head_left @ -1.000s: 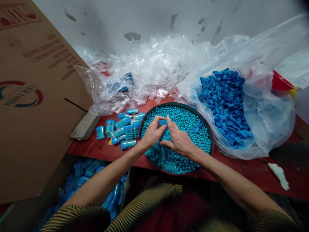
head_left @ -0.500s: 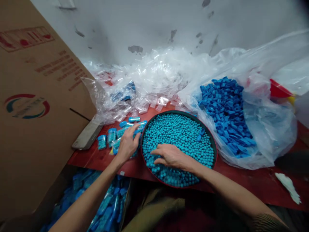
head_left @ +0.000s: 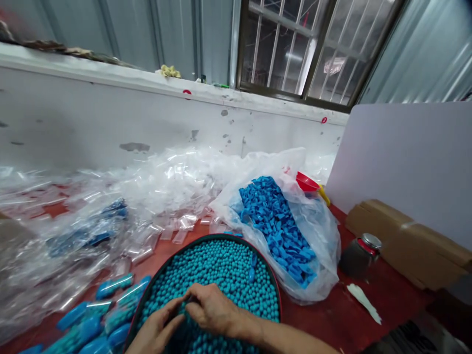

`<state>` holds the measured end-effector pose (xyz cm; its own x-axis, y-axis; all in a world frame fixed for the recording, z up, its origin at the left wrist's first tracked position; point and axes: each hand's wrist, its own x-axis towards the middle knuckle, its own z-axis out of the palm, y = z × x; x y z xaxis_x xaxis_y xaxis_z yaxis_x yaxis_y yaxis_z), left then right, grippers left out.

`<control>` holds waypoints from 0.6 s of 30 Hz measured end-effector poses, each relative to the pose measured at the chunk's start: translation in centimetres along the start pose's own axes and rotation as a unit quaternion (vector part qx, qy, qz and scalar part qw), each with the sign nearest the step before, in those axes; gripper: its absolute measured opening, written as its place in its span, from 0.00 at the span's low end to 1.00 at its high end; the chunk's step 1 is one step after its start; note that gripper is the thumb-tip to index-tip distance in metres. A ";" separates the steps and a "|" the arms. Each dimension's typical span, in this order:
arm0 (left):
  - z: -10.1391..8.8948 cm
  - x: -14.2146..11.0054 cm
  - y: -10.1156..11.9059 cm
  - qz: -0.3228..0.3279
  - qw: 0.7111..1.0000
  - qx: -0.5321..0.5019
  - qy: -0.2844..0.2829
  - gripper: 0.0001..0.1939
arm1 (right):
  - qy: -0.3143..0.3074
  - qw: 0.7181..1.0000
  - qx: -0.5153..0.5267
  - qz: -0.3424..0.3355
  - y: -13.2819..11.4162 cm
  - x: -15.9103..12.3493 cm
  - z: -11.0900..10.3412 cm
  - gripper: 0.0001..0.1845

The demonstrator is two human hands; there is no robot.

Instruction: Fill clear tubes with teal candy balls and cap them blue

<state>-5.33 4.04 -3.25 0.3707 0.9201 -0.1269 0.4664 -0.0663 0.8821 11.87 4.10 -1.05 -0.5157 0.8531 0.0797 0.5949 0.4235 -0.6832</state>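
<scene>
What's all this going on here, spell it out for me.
A person's left hand and right hand meet over a round tray of teal beads; whether they grip anything is hidden. Blue-capped containers with beads inside lie left of the tray. To its right, a clear bag holds small blue pieces.

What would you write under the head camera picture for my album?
Two hands meet over a round tray of turquoise beads.
</scene>
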 end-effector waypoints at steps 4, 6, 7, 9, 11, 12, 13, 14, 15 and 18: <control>0.4 0.6 0.4 -0.009 0.999 -0.036 -0.021 0.13 | -0.014 0.997 0.070 -0.017 1.0 -0.4 -0.5 0.13; 1.1 0.3 0.6 -0.017 0.999 -0.035 -0.006 0.12 | -0.032 0.997 0.067 -0.020 1.5 -0.9 -0.6 0.12; 1.5 0.1 0.7 -0.011 0.999 -0.034 -0.005 0.11 | -0.038 0.998 0.053 -0.018 1.7 -1.2 -0.7 0.11; 2.3 -0.4 0.9 -0.007 0.999 -0.043 -0.010 0.10 | -0.065 0.998 0.017 -0.012 2.0 -1.5 -0.9 0.10; 3.0 -0.8 1.2 -0.015 0.997 -0.072 -0.021 0.09 | -0.092 0.996 -0.001 -0.015 2.2 -1.8 -1.5 0.07; 3.2 -0.9 1.4 -0.019 0.996 -0.088 -0.026 0.09 | -0.107 0.994 -0.009 -0.021 2.2 -2.0 -1.9 0.05; 3.3 -1.1 1.5 -0.024 0.994 -0.105 -0.032 0.08 | -0.119 0.992 -0.023 -0.024 2.2 -2.2 -2.5 0.04; 3.3 -1.2 1.5 -0.027 0.991 -0.123 -0.039 0.08 | -0.128 0.991 -0.044 -0.020 2.3 -2.4 -3.2 0.03; 3.3 -1.2 1.4 -0.027 0.988 -0.142 -0.046 0.08 | -0.132 0.989 -0.073 -0.009 2.5 -2.7 -4.0 0.03; 2.8 -0.9 1.2 -0.020 0.982 -0.179 -0.055 0.09 | -0.104 0.970 -0.201 0.087 3.7 -3.5 -6.6 0.06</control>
<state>-2.87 2.07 -3.29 0.4522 0.8704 -0.1947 0.1767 0.1266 0.9761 19.94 4.69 0.98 -0.4745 0.8600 -0.1877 0.8545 0.3989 -0.3326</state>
